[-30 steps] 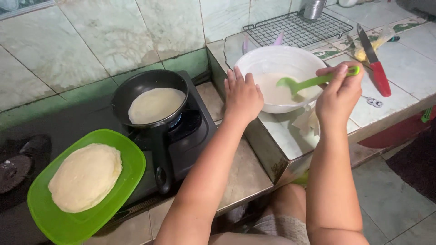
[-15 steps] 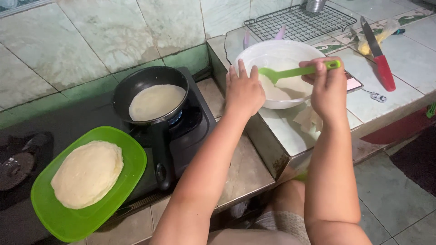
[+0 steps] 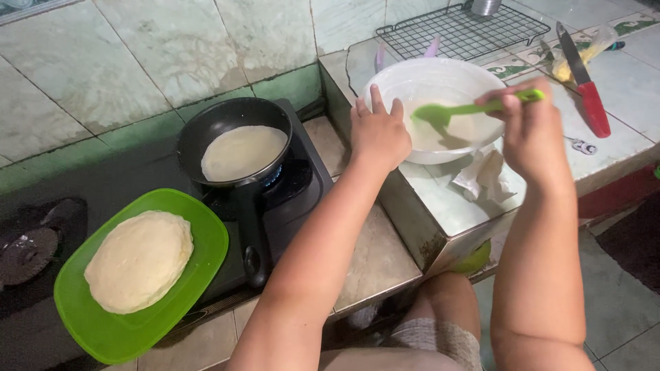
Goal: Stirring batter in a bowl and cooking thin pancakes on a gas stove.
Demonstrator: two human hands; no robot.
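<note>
Nearest you, the green plate (image 3: 110, 330) sits with its stack of pale crepes (image 3: 139, 260), and just beyond it the black pan (image 3: 234, 148) on the burner carries a thin round of batter, all unmoved over the last second. What has changed is up at the worktop (image 3: 447, 206): your right hand (image 3: 533, 134), closed around the green spatula (image 3: 474, 110), has swung it inward so the blade now sits over the batter inside the white bowl (image 3: 426, 103). Your left hand (image 3: 377, 134) stays flat and spread against the bowl's near rim, steadying it, with the wire rack (image 3: 460, 31) and red-handled knife (image 3: 584, 79) untouched beyond.
</note>
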